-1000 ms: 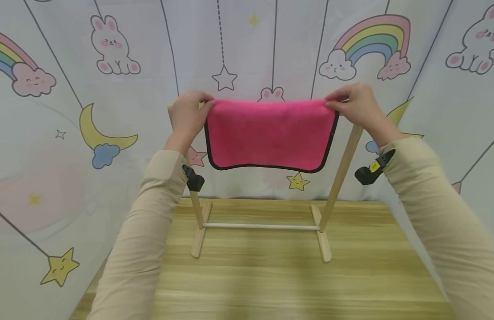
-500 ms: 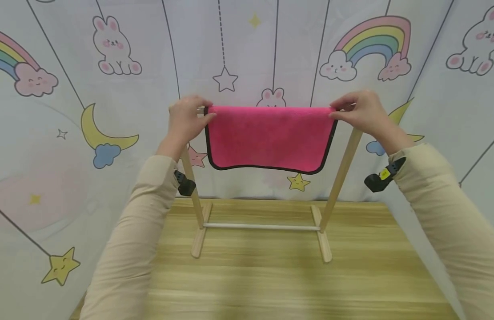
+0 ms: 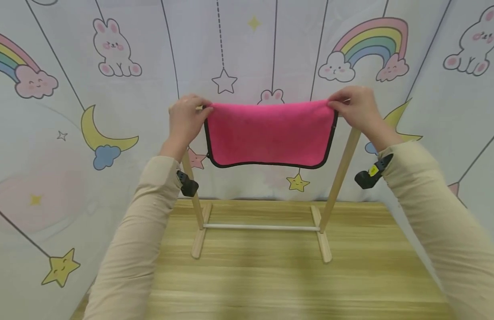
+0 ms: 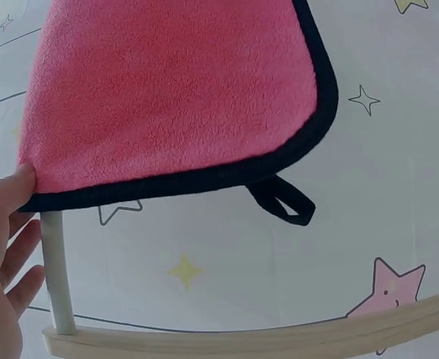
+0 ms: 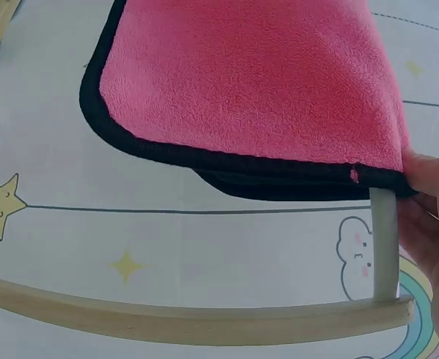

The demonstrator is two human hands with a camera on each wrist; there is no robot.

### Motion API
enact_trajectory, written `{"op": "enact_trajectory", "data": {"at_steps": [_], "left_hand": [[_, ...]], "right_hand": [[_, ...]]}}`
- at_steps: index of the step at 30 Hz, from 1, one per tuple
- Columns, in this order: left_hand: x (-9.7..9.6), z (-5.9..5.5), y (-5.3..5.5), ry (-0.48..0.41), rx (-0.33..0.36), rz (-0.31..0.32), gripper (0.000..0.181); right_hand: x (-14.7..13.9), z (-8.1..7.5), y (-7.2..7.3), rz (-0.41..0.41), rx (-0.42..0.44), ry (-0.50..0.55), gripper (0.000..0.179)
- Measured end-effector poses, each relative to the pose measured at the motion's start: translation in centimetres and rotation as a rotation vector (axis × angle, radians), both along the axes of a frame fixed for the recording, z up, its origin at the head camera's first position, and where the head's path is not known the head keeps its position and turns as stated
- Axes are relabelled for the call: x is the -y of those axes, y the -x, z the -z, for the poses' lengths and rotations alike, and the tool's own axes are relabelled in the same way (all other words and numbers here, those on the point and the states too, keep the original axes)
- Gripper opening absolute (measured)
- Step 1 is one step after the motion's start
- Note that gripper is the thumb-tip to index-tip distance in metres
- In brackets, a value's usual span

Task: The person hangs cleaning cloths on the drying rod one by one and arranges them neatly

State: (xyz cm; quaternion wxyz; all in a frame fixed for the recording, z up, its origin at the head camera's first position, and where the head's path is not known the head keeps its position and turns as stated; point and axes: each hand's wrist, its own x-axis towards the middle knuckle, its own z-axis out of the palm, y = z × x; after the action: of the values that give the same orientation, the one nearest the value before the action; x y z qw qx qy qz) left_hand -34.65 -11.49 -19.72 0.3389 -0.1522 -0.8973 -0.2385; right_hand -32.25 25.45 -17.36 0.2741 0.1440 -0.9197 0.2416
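Observation:
A pink towel (image 3: 271, 135) with black edging hangs folded over the top rail of a wooden rack. My left hand (image 3: 187, 118) pinches its upper left corner between thumb and fingers. At the upper right corner, my right hand (image 3: 356, 106) pinches the fold the same way. In the left wrist view the white rail (image 4: 57, 277) comes out from under the towel beside my fingers, and a black hanging loop (image 4: 283, 202) sticks out from the edging. The right wrist view shows the rail (image 5: 384, 247) too, with the towel's back layer (image 5: 279, 188) peeking out below the front edge.
The rack's wooden posts (image 3: 340, 178) stand on flat feet (image 3: 322, 240), joined low down by a white bar (image 3: 263, 227). It stands on a wood-grain table (image 3: 247, 284). Behind hangs a white curtain (image 3: 247, 53) printed with rabbits, stars and rainbows.
Both hands lowered the fold to the rail, then raised it slightly again. The towel's front lower edge now sits a little higher than before.

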Motion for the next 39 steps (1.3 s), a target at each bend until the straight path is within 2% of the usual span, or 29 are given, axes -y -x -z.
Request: {"op": "enact_trajectory", "data": {"at_steps": [5, 14, 26, 39], "left_hand": [[0.33, 0.33, 0.14, 0.007, 0.012, 0.000, 0.026], [0.47, 0.42, -0.01, 0.032, 0.011, 0.002, 0.027], [0.48, 0.58, -0.27, 0.041, 0.020, -0.011, 0.027], [0.47, 0.81, -0.43, 0.024, -0.035, 0.002, 0.024]], "right_hand": [[-0.17, 0.37, -0.04, -0.004, 0.030, -0.003, 0.025], [-0.53, 0.52, -0.29, -0.062, 0.016, -0.020, 0.024], [-0.57, 0.61, -0.61, -0.079, 0.026, -0.010, 0.025], [-0.72, 0.76, -0.91, -0.083, 0.010, -0.023, 0.024]]}}
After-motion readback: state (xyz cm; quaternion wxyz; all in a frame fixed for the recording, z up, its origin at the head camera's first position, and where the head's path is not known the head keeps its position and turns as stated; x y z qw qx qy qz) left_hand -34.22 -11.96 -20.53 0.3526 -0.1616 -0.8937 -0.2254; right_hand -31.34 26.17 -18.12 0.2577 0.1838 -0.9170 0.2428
